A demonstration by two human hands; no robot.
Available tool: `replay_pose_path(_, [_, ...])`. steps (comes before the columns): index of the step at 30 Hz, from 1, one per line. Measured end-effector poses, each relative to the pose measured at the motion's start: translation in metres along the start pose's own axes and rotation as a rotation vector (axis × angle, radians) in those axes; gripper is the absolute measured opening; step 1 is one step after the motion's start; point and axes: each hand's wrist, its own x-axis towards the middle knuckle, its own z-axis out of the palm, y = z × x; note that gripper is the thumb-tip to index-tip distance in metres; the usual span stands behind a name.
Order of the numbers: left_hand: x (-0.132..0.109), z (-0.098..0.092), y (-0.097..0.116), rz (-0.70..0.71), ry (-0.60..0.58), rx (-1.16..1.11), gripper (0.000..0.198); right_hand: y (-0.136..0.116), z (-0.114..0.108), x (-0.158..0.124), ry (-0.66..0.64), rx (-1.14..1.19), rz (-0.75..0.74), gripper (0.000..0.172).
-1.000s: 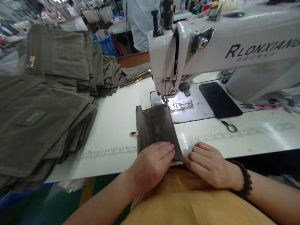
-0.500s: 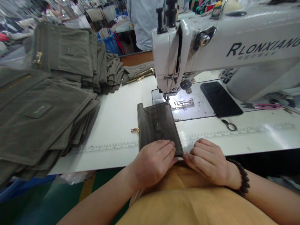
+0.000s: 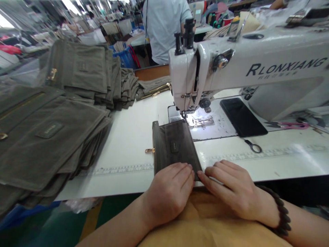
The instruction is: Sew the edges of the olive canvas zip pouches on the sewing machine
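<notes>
At the lower centre of the frame the left hand (image 3: 168, 192) lies flat on the near end of a dark grey zippered pouch (image 3: 174, 145). Its grip is spread apart, with the fingers straight and pressing down rather than closed on anything. The right hand (image 3: 231, 192) (a dark bead bracelet (image 3: 280, 212) at its wrist) rests just beside it to the right. Its grip is likewise apart, and the fingertips touch the pouch's near right corner and the white desk (image 3: 128, 137).

The pouch lies lengthwise in mid-frame, its far right corner reaching the presser foot (image 3: 185, 115) of the white sewing machine (image 3: 231, 68). A gold zipper pull (image 3: 149, 150) sticks out from its left edge. A measuring scale (image 3: 120, 169) runs across the desk. Right of the needle plate lies a black phone (image 3: 243, 116), with thread snips (image 3: 253, 146) near it. Stacks of grey fabric pieces (image 3: 51, 137) fill the left of the frame.
</notes>
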Motion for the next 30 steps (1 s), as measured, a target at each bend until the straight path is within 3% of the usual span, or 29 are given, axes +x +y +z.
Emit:
replay_pose_path(3, [0.0,-0.007,-0.002,-0.033,-0.019,0.049,0.029,0.001,-0.012,0.008,-0.007,-0.012,-0.05,0.021])
replay_pose_path(9, [0.002,-0.017,-0.011,0.091,-0.085,0.011,0.035,0.003,-0.019,0.014,-0.096,0.042,-0.03,0.032])
replay_pose_path(18, [0.0,0.009,-0.028,0.125,-0.148,0.025,0.032,0.015,0.01,0.013,-0.268,0.085,0.077,0.03])
replay_pose_path(30, [0.01,0.021,-0.059,0.132,-0.153,0.012,0.027,0.05,0.023,0.034,-0.395,0.02,-0.002,0.01])
